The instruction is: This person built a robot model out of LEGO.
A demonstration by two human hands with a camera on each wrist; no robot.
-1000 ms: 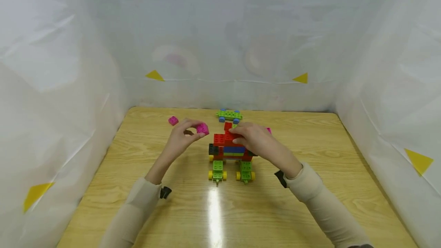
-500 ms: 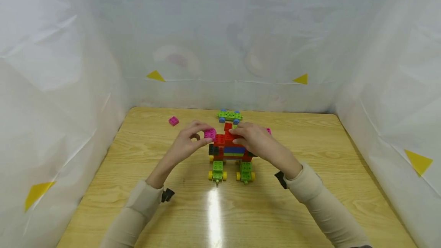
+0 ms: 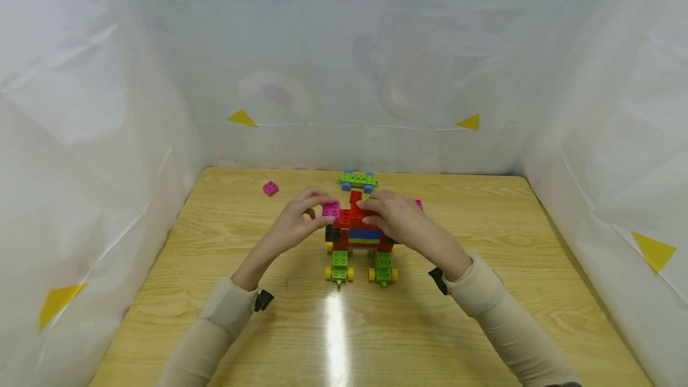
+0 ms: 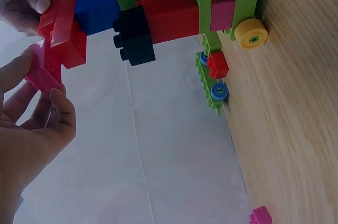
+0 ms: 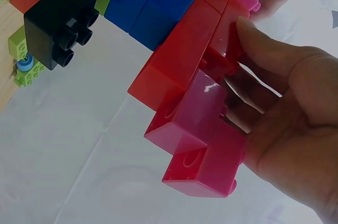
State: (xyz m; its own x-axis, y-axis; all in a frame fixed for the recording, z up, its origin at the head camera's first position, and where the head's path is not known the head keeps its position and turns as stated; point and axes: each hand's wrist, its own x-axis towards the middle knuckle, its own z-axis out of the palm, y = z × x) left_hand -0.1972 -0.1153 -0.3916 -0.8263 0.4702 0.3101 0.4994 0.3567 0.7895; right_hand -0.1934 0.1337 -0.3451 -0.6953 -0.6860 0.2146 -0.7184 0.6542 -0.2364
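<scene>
On the table stands a toy-brick build (image 3: 366, 234) of red, blue, green and black bricks, on green bases with yellow wheels. My left hand (image 3: 292, 223) pinches a pink brick (image 3: 331, 210) between thumb and fingers. That brick touches the left end of the top red bricks (image 4: 67, 34); whether it is fully pressed down I cannot tell. With thumb and fingers, my right hand (image 3: 400, 217) grips a red brick (image 5: 224, 42) on top of the build. Two pink bricks (image 5: 187, 113) step outward from the build's right end, below the right palm. A black brick (image 4: 136, 39) juts from its left side.
A loose pink brick (image 3: 270, 189) lies at the table's back left. Behind the build sits a green wheeled base (image 3: 358, 179) with blue wheels, a red brick (image 4: 217, 64) close by it. White sheeting (image 3: 344, 64) walls the wooden table (image 3: 258, 345) at the back and sides.
My left hand has carried the pink brick rightward from beside the build onto the left end of its top red bricks. The right hand has kept its grip in the same place.
</scene>
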